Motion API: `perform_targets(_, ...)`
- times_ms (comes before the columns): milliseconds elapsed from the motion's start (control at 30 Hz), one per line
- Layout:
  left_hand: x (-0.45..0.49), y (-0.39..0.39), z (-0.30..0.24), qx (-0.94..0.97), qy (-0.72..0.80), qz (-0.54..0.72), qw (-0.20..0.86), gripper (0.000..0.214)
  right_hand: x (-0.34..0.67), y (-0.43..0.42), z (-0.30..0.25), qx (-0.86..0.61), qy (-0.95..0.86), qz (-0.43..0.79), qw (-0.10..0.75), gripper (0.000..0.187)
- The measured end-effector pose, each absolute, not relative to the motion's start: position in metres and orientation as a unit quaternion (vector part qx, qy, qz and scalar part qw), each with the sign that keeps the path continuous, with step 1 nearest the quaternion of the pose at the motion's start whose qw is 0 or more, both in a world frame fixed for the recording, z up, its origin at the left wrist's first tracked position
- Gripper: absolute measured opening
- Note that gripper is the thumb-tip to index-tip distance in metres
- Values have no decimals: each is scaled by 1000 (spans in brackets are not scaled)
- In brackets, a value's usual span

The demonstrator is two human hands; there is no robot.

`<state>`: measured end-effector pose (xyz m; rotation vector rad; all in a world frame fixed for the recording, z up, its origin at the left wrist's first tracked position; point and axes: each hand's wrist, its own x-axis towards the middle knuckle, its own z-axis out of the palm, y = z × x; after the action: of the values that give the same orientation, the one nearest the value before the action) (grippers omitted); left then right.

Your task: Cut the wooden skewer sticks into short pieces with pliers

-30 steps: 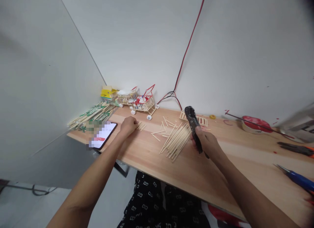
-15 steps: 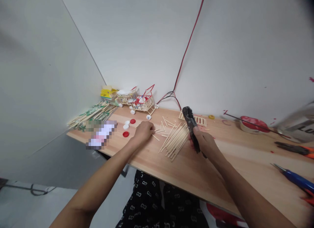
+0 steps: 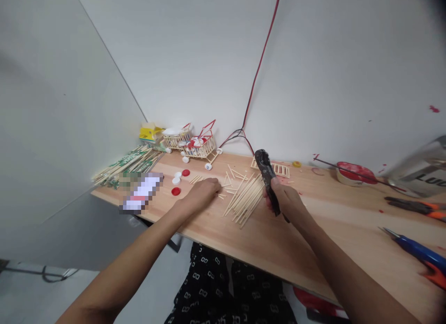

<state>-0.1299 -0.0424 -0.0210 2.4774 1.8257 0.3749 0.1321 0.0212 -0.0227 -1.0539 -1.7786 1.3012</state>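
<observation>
Underneath, pale wooden tabletop [image 3: 348, 208] with loose sticks [image 3: 245, 201] against white walls [image 3: 331, 82].

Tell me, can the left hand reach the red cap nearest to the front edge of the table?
Probably yes. The red cap lies just left of the left hand, with only bare table between them. The hand rests among short sticks and may hold some; the right hand grips a black tool.

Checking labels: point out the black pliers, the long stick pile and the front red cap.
black pliers [image 3: 264, 164], head view, its head above the fingers
long stick pile [image 3: 245, 201], head view, middle of the bundle
front red cap [image 3: 176, 191], head view, centre of its top
</observation>
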Motion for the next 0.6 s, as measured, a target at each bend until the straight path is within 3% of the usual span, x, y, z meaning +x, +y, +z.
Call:
perform_targets(133,-123,-46,-17,750,620,220,70,10,131,22,-21,-407,-686,497,342,58)
perform_targets(267,-99,-46,-7,594,593,417,349,11,125,19,-18,-378,-677,526,350,48)
perform_targets(400,-60,-43,-6,479,479,451,581,32,120,15,-18,-355,-681,536,350,38)
perform_targets(600,-31,-34,-14,438,417,468,644,39,124,17,-16,-368,-670,531,366,31)
